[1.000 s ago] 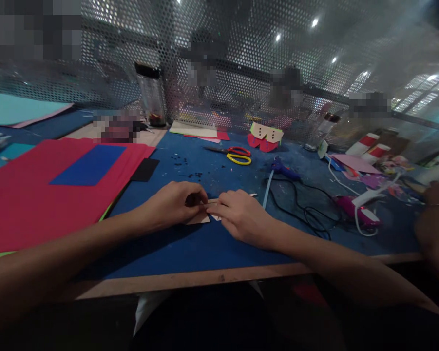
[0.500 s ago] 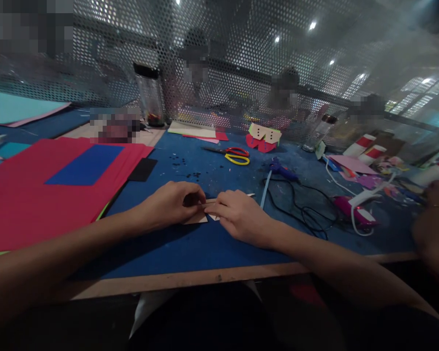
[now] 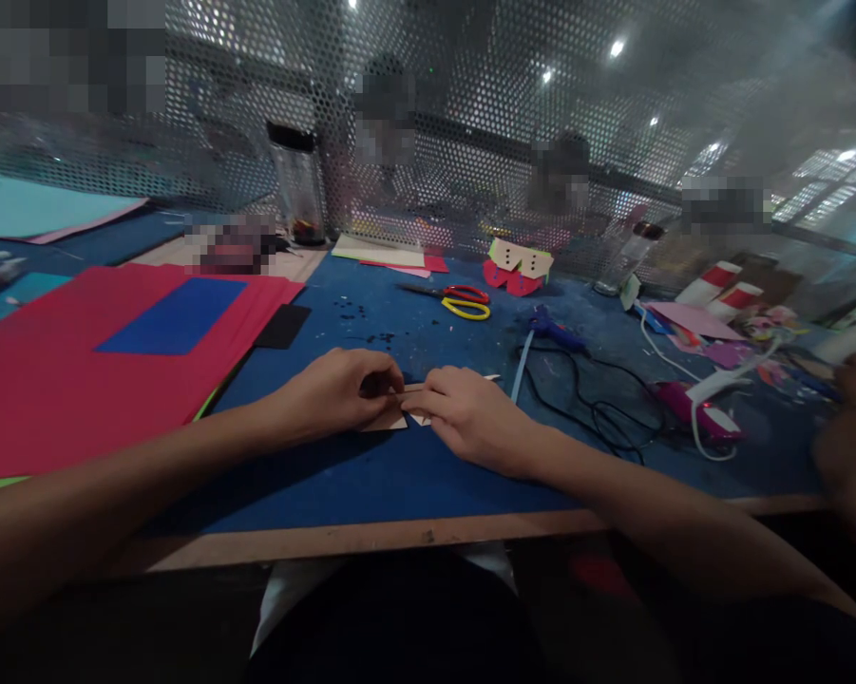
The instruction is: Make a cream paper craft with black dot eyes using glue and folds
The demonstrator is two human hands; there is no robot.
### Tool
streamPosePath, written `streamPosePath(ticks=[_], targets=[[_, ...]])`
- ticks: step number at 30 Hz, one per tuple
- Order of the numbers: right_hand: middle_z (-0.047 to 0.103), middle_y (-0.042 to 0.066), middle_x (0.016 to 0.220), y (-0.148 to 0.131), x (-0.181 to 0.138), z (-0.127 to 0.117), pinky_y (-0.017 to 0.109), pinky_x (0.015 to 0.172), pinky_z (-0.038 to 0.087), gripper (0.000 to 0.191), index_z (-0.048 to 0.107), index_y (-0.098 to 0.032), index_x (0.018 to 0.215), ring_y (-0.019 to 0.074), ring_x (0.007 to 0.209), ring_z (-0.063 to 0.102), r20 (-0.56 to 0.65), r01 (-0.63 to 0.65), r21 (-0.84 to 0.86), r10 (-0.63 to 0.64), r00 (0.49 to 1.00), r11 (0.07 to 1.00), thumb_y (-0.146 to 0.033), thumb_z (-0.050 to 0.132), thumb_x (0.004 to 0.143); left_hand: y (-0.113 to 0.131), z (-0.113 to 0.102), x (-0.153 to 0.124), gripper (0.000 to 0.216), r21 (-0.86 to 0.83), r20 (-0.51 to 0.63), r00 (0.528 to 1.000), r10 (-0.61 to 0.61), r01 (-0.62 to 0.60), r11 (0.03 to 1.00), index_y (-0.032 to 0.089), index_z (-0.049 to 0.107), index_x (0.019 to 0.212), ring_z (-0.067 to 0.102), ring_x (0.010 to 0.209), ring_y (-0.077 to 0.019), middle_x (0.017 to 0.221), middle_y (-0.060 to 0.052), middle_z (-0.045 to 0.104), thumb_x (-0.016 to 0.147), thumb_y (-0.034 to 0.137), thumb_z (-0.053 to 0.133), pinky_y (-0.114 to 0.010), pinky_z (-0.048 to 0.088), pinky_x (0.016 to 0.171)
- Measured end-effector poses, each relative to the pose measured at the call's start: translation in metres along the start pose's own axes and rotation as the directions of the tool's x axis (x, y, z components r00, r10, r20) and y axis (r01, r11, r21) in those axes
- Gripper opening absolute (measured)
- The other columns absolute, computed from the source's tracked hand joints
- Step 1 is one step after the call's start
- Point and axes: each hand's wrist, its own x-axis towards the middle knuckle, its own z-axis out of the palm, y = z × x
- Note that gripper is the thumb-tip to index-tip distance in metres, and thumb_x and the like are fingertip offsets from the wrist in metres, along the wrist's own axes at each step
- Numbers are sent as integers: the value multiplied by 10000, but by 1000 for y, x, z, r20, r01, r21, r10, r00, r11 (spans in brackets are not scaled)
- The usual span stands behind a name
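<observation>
A small pale paper piece (image 3: 393, 419) lies on the blue table top (image 3: 370, 475) just in front of me. My left hand (image 3: 338, 391) is curled over its left side, fingers pinched on the paper. From the right, my right hand (image 3: 470, 418) meets it, its fingers closed on the same piece. Most of the paper is hidden under the two hands; a thin pale strip (image 3: 490, 378) shows beyond my right hand.
Red sheets (image 3: 57, 380) with a blue rectangle (image 3: 175, 317) fill the left. Scissors (image 3: 460, 301), a blue glue gun (image 3: 552, 332) with black cable, a pink tool (image 3: 691, 407), paper crafts (image 3: 517, 266) and cups (image 3: 713, 281) lie beyond. Another person's arm (image 3: 851, 446) is at right. A perforated screen (image 3: 470, 142) backs the table.
Both hands stay pinched on the paper piece with only slight finger shifts; the view has moved a little.
</observation>
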Motion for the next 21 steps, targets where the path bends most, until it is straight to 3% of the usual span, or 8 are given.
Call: streamPosePath(ticks=[21], targets=[[661, 76, 973, 0, -8, -5, 336, 797, 421, 188, 686, -160, 997, 220, 918, 573, -56, 29, -7, -30, 998, 1000, -73, 528, 942, -5, 3, 1, 177, 0, -16, 999, 37, -38, 999, 209, 749, 908, 636, 670, -151, 778, 4, 729, 860, 325, 625, -244, 436, 625]])
